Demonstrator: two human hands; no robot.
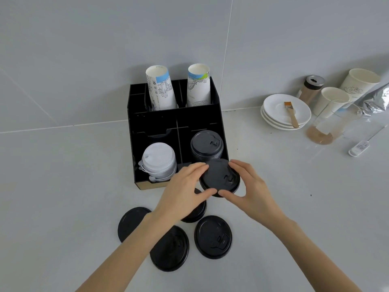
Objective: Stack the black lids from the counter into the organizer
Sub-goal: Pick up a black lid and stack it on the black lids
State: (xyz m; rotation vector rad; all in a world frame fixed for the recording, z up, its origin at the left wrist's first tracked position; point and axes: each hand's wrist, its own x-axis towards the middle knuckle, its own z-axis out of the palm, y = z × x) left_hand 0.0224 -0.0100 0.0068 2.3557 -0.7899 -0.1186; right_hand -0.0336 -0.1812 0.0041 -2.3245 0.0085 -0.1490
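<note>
I hold one black lid (pixel 221 177) between both hands just in front of the black organizer (pixel 139 127). My left hand (pixel 185 190) grips its left edge and my right hand (pixel 246 188) its right edge. A stack of black lids (pixel 206 145) fills the organizer's front right compartment, right behind the held lid. Several more black lids lie on the counter: one at the left (pixel 131 223), one under my left forearm (pixel 172 249), one at the right (pixel 213 237), and one (pixel 196 213) mostly hidden beneath my left hand.
White lids (pixel 159 160) are stacked in the organizer's front left compartment; two paper cup stacks (pixel 161 89) stand in its back. To the right are stacked white plates (pixel 282 121) with a brush, a spice jar (pixel 311 89), paper cups (pixel 332 102), a foil bag (pixel 376 100) and a thermometer (pixel 359 147).
</note>
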